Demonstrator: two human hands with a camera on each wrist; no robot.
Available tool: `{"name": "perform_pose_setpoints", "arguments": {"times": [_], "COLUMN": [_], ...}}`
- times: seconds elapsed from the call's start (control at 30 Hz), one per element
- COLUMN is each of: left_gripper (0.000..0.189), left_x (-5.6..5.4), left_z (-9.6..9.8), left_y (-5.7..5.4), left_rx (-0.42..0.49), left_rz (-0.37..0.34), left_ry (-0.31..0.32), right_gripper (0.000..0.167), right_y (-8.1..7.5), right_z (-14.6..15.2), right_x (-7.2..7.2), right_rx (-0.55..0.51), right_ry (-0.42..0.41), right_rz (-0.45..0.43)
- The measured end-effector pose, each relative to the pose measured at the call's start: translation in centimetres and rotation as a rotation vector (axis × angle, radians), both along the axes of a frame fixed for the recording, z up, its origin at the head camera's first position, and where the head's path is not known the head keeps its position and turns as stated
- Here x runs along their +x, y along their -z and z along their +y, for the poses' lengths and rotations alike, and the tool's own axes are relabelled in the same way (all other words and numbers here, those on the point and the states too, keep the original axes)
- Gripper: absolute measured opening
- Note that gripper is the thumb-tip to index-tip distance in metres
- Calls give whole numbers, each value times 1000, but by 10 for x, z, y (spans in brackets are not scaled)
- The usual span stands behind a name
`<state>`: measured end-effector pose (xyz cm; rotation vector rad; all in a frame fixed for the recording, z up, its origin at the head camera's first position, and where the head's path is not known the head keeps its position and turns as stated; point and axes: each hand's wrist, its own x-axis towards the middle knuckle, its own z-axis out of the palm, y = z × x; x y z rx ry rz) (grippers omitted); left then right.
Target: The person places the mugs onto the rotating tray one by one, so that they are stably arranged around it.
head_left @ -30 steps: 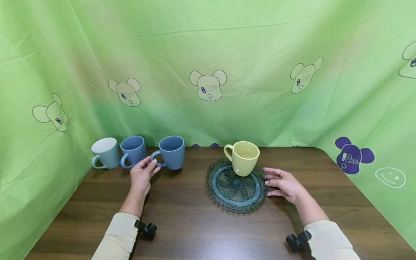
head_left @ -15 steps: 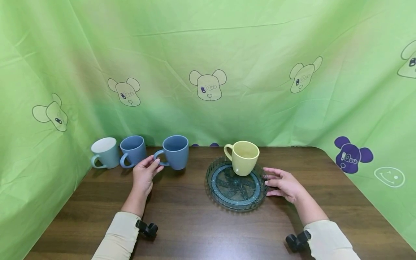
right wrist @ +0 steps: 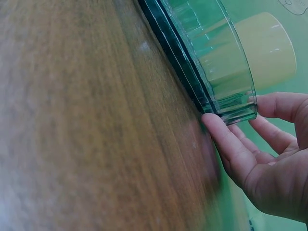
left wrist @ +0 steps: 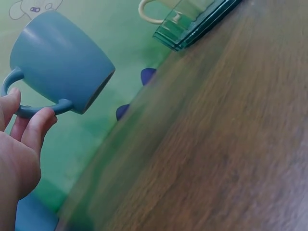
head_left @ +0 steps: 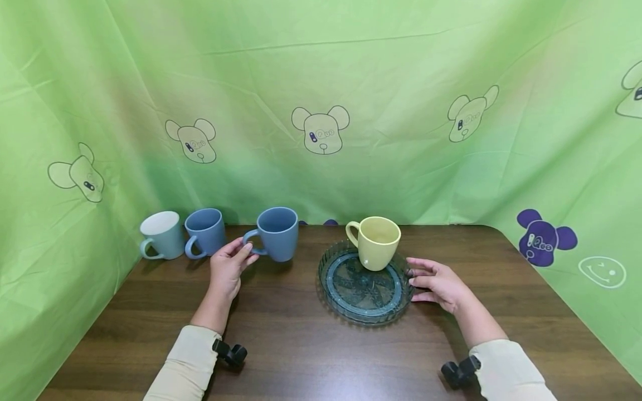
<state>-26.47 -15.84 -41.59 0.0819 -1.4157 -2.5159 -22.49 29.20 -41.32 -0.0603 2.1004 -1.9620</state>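
Observation:
My left hand (head_left: 228,270) pinches the handle of a blue mug (head_left: 279,236) between thumb and fingers. The mug is upright, with its base a little above the table in the left wrist view. To the right, a yellow mug (head_left: 378,242) stands toward the back of a round, clear green-blue dish (head_left: 363,314) with a ridged wall. My right hand (head_left: 441,287) touches the right side of this dish; in the right wrist view its extended fingertips (right wrist: 211,120) lie against the wall and near the base. The dish rests on the table.
A second blue mug (head_left: 205,234) and a pale blue-green mug (head_left: 163,236) with a white inside stand at the back left, handles toward the left. Behind the wooden table (head_left: 296,340) hangs a green cloth (head_left: 391,178), which also runs along both sides.
My left hand has moved to the right and slightly up with the blue mug, away from the other two mugs. The right hand, dish and yellow mug have stayed in place.

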Motion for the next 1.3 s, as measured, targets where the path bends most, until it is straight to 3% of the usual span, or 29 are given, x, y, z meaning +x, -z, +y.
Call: {"name": "perform_pose_setpoints", "arguments": {"times": [0.6,1.07,1.3], "left_gripper": [15,32,25], "left_x": [3,2,3], "left_z": [18,33,42], "left_y": [-5,-10,-12], "left_rx": [9,7,14], "left_rz": [24,16,25], "left_ry": [34,89,114], "right_gripper": [65,65,65], "right_y": [0,1,2], "right_z": [1,0,0], "right_x": [1,-1,-1], "right_rx": [-7,-12,-9], "right_ry": [16,14,14], "right_rz": [-4,-11,-10]}}
